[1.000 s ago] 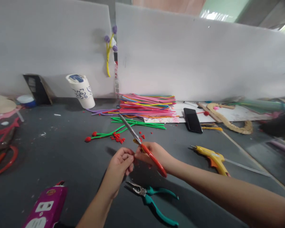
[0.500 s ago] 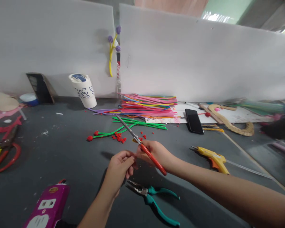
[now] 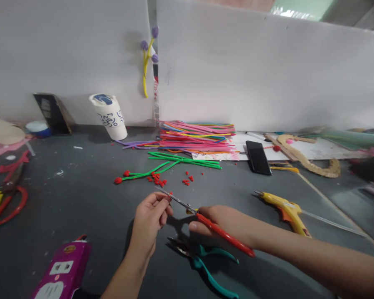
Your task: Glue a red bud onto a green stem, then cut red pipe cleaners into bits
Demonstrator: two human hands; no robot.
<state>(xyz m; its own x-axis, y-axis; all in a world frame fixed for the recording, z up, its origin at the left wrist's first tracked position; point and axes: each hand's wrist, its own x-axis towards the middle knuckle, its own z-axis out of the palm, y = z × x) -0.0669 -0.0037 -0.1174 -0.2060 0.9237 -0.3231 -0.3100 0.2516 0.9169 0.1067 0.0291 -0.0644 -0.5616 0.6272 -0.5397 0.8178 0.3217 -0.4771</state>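
Note:
My right hand [image 3: 227, 218] grips a pair of scissors [image 3: 226, 236] with red handles, its blades pointing left toward my other hand. My left hand [image 3: 150, 220] is closed in a pinch on a small red piece [image 3: 168, 199], mostly hidden by the fingertips, right at the blades. Small red bits [image 3: 156, 179] lie scattered on the dark table beyond the hands. Behind them are green pipe cleaner stems [image 3: 162, 167], two with red buds [image 3: 118, 180]. Pliers with teal handles [image 3: 210, 276] rest just below my right hand.
Colourful pipe cleaners [image 3: 196, 137] are heaped against the white board. A yellow glue gun [image 3: 283, 209] and a phone [image 3: 258, 158] lie to the right. At left are a purple power strip [image 3: 64, 270], large scissors [image 3: 18, 203] and a white cup [image 3: 110, 118].
My right hand has drawn back to the right and down, and the scissors have tilted flatter, with their blades now beside my left fingertips. My left hand has shifted slightly left.

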